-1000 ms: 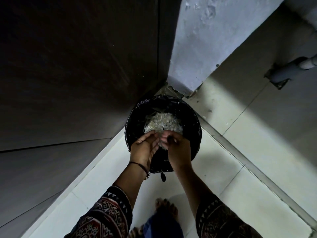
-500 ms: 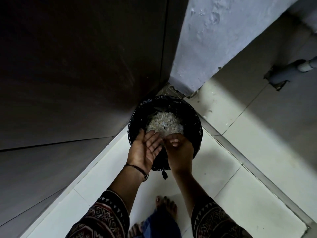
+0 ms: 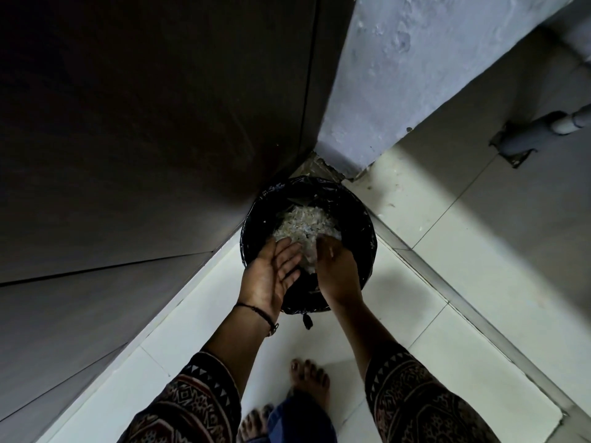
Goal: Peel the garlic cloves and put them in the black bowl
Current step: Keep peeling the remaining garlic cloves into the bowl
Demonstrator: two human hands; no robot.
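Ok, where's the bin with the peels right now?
In the head view the bin stands centre frame on the tiled floor, in the corner between the dark cabinet and the pale wall, right under the left hand and right hand.

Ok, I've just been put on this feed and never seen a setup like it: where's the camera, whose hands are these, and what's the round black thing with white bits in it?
There is no machine: a person works bare-handed, and the one camera sits on their head, looking down. So the arms come in from the bottom. The left hand is flat, palm showing, fingers straight. The right hand shows its back, fingertips bent down toward the pile; whether it holds anything I cannot tell. Both are over a round black bin lined with a shiny black bag, standing on the pale tiled floor in a corner. Inside lies a heap of thin white scraps, probably garlic skins. The person's bare feet show below.
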